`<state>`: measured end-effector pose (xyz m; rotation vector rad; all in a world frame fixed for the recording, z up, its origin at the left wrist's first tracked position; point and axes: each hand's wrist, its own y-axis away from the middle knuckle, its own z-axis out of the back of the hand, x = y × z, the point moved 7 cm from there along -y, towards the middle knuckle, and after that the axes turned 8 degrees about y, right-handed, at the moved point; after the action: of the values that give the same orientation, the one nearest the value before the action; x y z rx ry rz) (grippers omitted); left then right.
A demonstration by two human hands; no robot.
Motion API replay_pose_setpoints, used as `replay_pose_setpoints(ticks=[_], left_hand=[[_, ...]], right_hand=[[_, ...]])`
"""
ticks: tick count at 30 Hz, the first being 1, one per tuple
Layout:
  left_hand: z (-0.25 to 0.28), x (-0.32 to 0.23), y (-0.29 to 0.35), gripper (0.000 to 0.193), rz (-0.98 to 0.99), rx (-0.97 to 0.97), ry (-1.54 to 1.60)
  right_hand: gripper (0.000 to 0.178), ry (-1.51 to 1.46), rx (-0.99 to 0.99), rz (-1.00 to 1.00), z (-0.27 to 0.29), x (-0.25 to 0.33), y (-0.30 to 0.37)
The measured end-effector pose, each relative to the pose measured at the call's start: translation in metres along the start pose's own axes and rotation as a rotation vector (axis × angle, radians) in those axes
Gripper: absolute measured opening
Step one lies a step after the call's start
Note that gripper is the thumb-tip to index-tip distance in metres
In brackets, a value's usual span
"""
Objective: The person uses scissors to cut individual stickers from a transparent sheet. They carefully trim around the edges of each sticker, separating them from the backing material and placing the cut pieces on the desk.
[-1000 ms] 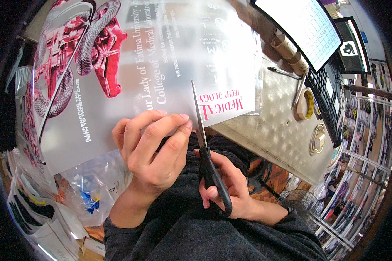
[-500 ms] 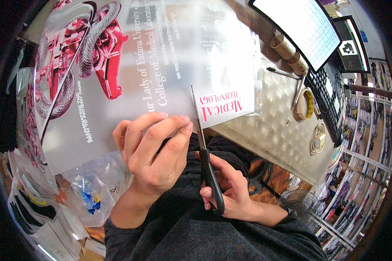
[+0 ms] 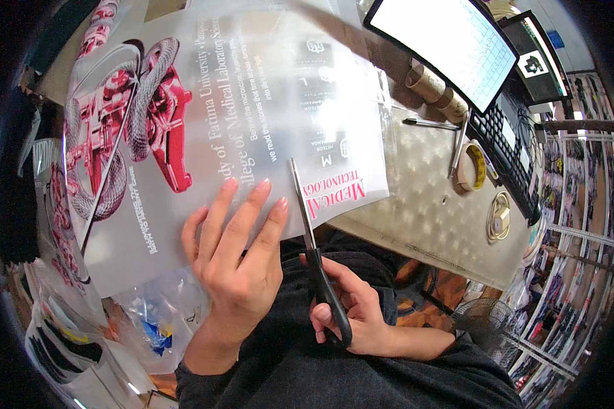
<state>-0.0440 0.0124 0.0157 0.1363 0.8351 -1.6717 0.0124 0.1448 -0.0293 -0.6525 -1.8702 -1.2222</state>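
A large translucent plastic sheet [image 3: 116, 262], printed with pink machinery, grey snakes and lettering, spreads over the table toward the far left. My left hand [image 3: 242, 262] lies on its near edge, fingers stretched out and spread. My right hand [image 3: 365, 317] grips a pair of black-handled scissors [image 3: 325, 293], thumb and fingers about the handles. Their narrow metal blades point away from me, at the sheet's edge beside the pink lettering. The blades look nearly together; how far the sheet sits between them I cannot make out.
On the worn metal table [image 3: 402, 225] at right are a tape roll [image 3: 472, 167], a pen [image 3: 430, 124], a coiled cable [image 3: 499, 217] and cardboard tubes [image 3: 426, 85]. A keyboard [image 3: 505, 140] and monitor [image 3: 450, 41] stand beyond. A clear plastic bag [image 3: 174, 300] hangs at left.
My left hand's fingers have gone from bunched near the blades to spread flat on the sheet. The sheet and scissors appear slightly lower in view.
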Motion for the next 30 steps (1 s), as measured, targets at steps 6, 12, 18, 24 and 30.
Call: replay_pose_setpoints(ticks=[6, 12, 18, 24, 30], left_hand=[[0.001, -0.001, -0.002, 0.022, 0.002, -0.007, -0.027], [0.001, 0.001, -0.001, 0.023, 0.018, 0.007, -0.015], [0.002, 0.0, 0.001, 0.021, 0.018, 0.032, -0.017], [0.001, 0.002, 0.002, 0.02, 0.016, 0.024, -0.007], [0.002, 0.002, 0.002, 0.021, 0.017, 0.041, -0.001]], right_hand=[[0.061, -0.012, -0.021, -0.02, 0.0, 0.005, -0.005], [0.061, 0.085, -0.03, 0.012, 0.003, 0.007, -0.004], [0.06, 0.002, -0.059, -0.043, 0.003, 0.009, -0.011], [0.06, -0.05, -0.064, -0.073, 0.0, 0.012, -0.014], [0.06, -0.043, -0.08, -0.073, 0.002, 0.018, -0.018]])
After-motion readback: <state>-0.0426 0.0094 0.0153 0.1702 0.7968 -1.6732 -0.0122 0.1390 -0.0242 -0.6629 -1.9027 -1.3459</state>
